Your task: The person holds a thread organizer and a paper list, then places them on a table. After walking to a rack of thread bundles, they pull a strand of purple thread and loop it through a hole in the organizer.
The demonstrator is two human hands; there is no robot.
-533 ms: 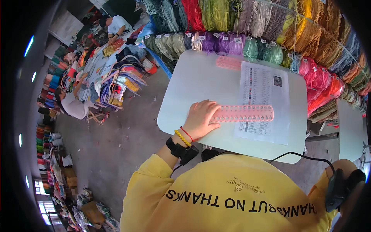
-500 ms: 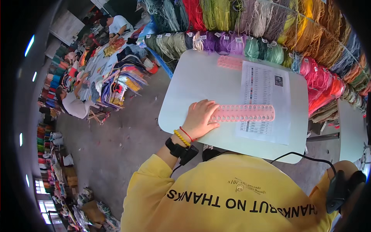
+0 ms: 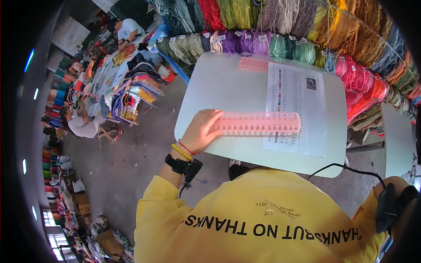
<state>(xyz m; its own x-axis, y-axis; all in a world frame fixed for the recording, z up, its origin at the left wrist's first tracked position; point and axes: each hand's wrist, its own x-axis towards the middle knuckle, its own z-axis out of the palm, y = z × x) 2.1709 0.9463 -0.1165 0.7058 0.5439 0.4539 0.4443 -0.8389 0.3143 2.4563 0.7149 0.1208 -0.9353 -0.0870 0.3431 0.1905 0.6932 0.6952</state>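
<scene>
My left hand (image 3: 203,130), wearing a yellow bead bracelet and a red cord, grips the left end of a long pink strip (image 3: 258,122). Two rows of round holes run along the strip, which I take to be a plastic thread holder. It lies across the lower part of a printed sheet (image 3: 300,98) on a white tabletop (image 3: 219,87). A slight blur hides whether the strip is lifted or touching the sheet. My right forearm (image 3: 389,186) is bent at the right edge with a black device and cable, and its hand is out of sight.
A shorter pink perforated piece (image 3: 253,65) lies at the table's far edge. Hanks of coloured yarn (image 3: 287,48) hang beyond the table and down its right side. At far left, two people work at another table piled with thread bundles (image 3: 136,90). A black cable (image 3: 346,166) crosses the table's near right corner.
My left hand and the pink strip in it have moved a little to the left. The whole view has shifted slightly too.
</scene>
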